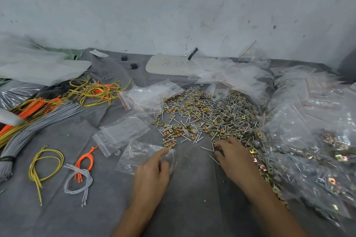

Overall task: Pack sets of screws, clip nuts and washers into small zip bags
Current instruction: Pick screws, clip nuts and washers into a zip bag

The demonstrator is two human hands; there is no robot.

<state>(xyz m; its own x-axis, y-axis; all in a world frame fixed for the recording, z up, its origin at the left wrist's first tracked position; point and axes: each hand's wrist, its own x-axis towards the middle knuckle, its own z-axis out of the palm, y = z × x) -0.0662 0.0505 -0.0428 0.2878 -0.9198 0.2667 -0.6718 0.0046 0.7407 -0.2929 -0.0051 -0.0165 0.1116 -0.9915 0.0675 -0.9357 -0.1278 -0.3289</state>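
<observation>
The left hand (154, 169) pinches the right-hand edge of a clear zip bag (134, 157), with thumb and fingers curled round the plastic. The rest of the bag lies flat on the grey cloth (192, 198), out to that hand's left. The right hand (232, 157) lies palm down a little apart from the left hand, with bare cloth between them. Its fingers are bent onto the near edge of the pile of screws, clip nuts and washers (208, 115), and I cannot tell whether they grip anything. A loose screw (206, 148) lies just beside its fingertips. The pile spreads away beyond both hands, mostly ahead of the right one. Empty zip bags (123, 131) lie ahead of the left hand. Packed bags (312, 159) are heaped to the right of the right hand. Yellow, orange and grey cords (46, 165) lie well to the left of the left hand.
</observation>
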